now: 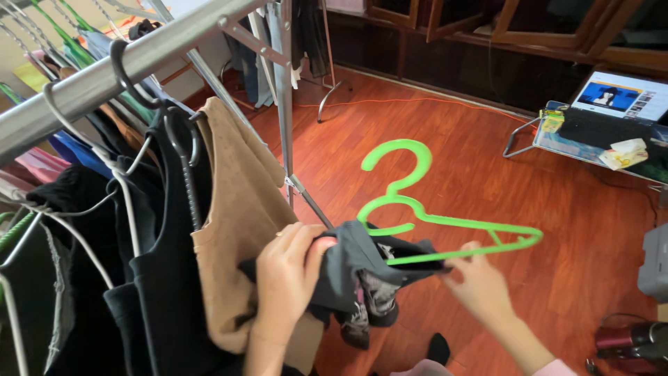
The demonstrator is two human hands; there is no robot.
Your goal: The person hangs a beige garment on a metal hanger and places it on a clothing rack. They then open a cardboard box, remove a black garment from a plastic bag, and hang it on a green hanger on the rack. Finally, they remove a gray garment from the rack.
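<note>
Wood floor, clothes rack (139,52) upper left | left hand (289,268) bunching dark garment (362,271), centre frame, soft and light | right hand (480,282) pinching green hanger (417,209), stiff, best held at its bar

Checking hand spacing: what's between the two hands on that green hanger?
Head view: the bunched dark grey garment fills the gap between left hand and right hand, pulled over the near arm of the green hanger.
</note>
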